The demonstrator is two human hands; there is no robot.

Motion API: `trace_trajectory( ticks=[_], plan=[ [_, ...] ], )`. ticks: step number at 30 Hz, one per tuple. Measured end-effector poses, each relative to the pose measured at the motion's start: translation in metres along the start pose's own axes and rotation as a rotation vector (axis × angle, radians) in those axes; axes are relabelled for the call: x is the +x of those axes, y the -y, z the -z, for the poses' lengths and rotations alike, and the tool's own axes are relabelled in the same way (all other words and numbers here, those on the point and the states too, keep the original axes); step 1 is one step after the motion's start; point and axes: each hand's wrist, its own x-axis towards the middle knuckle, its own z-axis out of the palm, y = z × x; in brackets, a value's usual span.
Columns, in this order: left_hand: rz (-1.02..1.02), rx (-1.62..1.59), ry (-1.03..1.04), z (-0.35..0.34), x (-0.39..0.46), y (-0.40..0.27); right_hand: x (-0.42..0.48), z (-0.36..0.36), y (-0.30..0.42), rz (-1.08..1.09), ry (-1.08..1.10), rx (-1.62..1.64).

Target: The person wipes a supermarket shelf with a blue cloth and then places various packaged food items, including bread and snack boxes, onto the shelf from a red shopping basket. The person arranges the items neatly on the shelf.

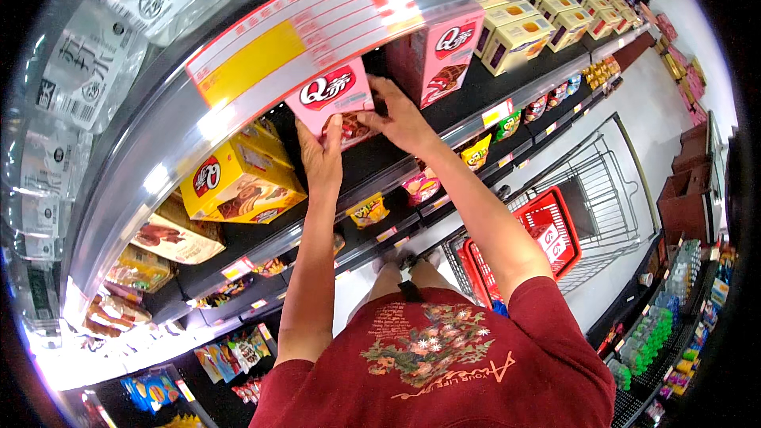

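A pink snack box (334, 101) with a red oval logo and a picture of chocolate cakes is between my two hands at the shelf. My left hand (321, 151) grips its near left side, the thumb lying on the front face. My right hand (401, 119) holds its right side, fingers bent round the edge. The upper part of the box is hidden behind a large price sign (309, 35). Another pink box (447, 62) stands just to the right on the black shelf (380, 160). Yellow boxes (241, 175) of the same brand stand to the left.
Cream-coloured boxes (517, 35) line the shelf further right. Small snack bags (368, 209) sit on the shelf below. Behind me, at the right, stand a wire shopping cart (618, 190) and a red basket (562, 232). Clear bottles (83, 65) fill the upper left.
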Motion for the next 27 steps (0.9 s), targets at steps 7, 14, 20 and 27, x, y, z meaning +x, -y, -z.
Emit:
trace_trajectory(
  ticks=[7,14,20,27],
  plan=[
    [-0.020,0.245,-0.016,0.002,0.016,0.041,0.027,-0.015,-0.010,-0.044,-0.035,-0.009],
    [-0.053,0.339,-0.077,0.005,0.032,0.064,0.047,-0.031,-0.016,-0.063,-0.042,-0.078],
    [-0.027,0.402,-0.109,0.006,0.038,0.069,0.050,-0.040,-0.019,-0.126,-0.056,-0.113],
    [-0.057,0.403,-0.085,0.011,0.043,0.074,0.051,-0.055,-0.033,-0.152,-0.097,-0.084]
  ],
)
